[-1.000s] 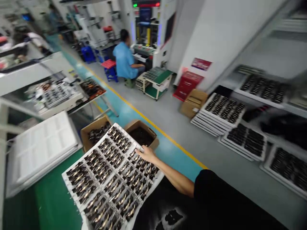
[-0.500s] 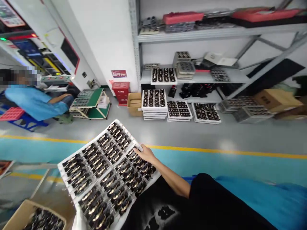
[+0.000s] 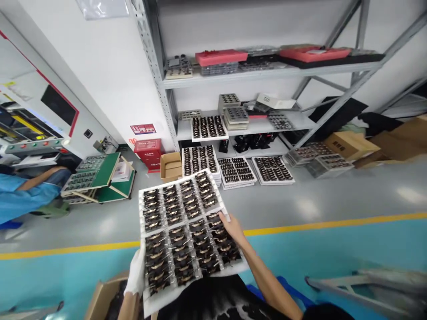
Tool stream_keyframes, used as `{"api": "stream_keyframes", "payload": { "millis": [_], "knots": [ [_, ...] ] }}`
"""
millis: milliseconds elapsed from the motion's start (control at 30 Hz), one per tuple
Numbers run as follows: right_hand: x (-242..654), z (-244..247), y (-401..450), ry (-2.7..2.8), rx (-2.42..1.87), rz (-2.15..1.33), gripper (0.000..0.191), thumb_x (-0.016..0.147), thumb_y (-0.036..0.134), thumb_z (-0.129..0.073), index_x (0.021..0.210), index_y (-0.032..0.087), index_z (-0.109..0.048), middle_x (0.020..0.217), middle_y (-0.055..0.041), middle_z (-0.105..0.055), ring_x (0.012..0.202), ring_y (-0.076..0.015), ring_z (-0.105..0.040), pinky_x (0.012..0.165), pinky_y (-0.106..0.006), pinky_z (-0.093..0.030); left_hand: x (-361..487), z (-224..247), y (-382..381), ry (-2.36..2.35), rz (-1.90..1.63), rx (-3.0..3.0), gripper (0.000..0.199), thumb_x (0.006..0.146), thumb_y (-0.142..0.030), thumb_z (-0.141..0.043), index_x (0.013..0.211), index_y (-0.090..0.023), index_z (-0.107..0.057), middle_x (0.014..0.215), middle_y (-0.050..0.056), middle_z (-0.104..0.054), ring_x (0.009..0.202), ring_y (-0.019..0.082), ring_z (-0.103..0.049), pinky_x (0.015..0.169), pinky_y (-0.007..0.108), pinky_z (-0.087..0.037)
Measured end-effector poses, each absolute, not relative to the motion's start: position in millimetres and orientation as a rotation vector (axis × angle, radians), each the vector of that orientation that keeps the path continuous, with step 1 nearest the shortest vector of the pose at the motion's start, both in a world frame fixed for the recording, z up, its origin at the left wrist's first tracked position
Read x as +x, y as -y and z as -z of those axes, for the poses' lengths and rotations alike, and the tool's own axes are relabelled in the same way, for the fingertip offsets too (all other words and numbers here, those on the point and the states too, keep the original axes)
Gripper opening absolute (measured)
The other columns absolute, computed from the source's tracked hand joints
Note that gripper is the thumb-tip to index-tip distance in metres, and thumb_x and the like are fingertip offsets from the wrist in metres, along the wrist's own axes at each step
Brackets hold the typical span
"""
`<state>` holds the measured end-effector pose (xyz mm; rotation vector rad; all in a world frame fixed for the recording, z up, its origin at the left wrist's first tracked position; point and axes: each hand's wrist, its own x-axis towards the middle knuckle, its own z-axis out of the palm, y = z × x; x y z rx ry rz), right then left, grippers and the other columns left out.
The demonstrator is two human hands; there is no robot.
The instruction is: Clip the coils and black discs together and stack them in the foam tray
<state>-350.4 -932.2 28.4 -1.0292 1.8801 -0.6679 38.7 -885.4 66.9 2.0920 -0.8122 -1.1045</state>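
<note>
A white tray [image 3: 144, 266] is held out in front of my body, tilted toward me. It is filled with rows of small black parts with shiny metal strips, in several blocks. My left hand [image 3: 135, 272], in a white glove, grips the tray's left edge. Bare, my right hand [image 3: 232, 227] clasps the right edge, with the thumb over the rim. The fingers under the tray are hidden on both sides.
Similar filled trays stand stacked on the floor [image 3: 236, 172] before a metal shelf rack [image 3: 196, 81]. A red box [image 3: 148, 153], a cardboard box [image 3: 171, 166] and a green-topped cart [image 3: 106, 171] are to the left. A co-worker in blue [image 3: 26, 191] sits far left. Another carton [image 3: 100, 298] is below.
The tray has swung to the right in view and turned more squarely toward the rack. My gloved left hand has come into clearer view. The background has shifted left and the co-worker is partly out of frame.
</note>
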Motion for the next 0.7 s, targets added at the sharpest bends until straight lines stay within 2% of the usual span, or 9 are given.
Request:
{"api": "stream_keyframes", "payload": {
  "millis": [133,233,333,467,700],
  "knots": [
    [-380.2,-23.5,993.9,-1.978,-0.926,0.755,0.034,0.101,0.046,-0.064,0.115,0.015,-0.068,0.114,-0.0075,-0.07,0.103,-0.0231,-0.069,0.092,-0.045,-0.058,20.1,-50.1,1002.6,0.874,1.219,1.89,0.081,0.064,-0.088,-0.063,0.098,-0.015,-0.071,0.094,0.012,-0.078,0.097,0.032,-0.074,0.09,0.042,-0.061],
    [-400.8,-25.0,1041.7,-2.047,-0.845,0.84,0.038,0.101,0.051,-0.062,0.109,0.015,-0.069,0.108,-0.0071,-0.072,0.102,-0.0228,-0.07,0.096,-0.046,-0.055,4.7,-51.2,1092.5,0.944,1.279,1.811,0.081,0.062,-0.088,-0.066,0.094,-0.014,-0.071,0.087,0.011,-0.077,0.086,0.029,-0.072,0.085,0.041,-0.06],
    [-418.2,-26.7,1077.8,-2.086,-0.764,0.932,0.053,0.096,0.066,-0.056,0.103,0.016,-0.072,0.102,-0.0107,-0.076,0.106,-0.029,-0.071,0.1,-0.049,-0.052,-13.4,-58.3,1169.2,1.036,1.336,1.766,0.081,0.06,-0.087,-0.069,0.094,-0.013,-0.071,0.089,0.01,-0.077,0.087,0.028,-0.071,0.086,0.039,-0.058],
    [-436.5,-23.5,1113.5,-2.128,-0.63,1.008,0.075,0.08,0.086,-0.05,0.099,0.018,-0.076,0.103,-0.0175,-0.078,0.116,-0.0421,-0.069,0.1,-0.05,-0.052,-42.4,-62.6,1249.5,1.128,1.394,1.763,0.083,0.06,-0.089,-0.067,0.093,-0.013,-0.07,0.09,0.01,-0.076,0.092,0.029,-0.07,0.089,0.039,-0.056],
    [-479.8,-8.9,1205.4,-2.093,-0.559,1.058,0.078,0.074,0.09,-0.05,0.099,0.021,-0.078,0.098,-0.0153,-0.08,0.115,-0.0424,-0.07,0.093,-0.047,-0.058,-103.5,-51.6,1360.0,1.124,1.401,1.805,0.079,0.054,-0.089,-0.071,0.083,-0.015,-0.068,0.083,0.009,-0.075,0.092,0.032,-0.07,0.088,0.042,-0.057]
  ]
}}
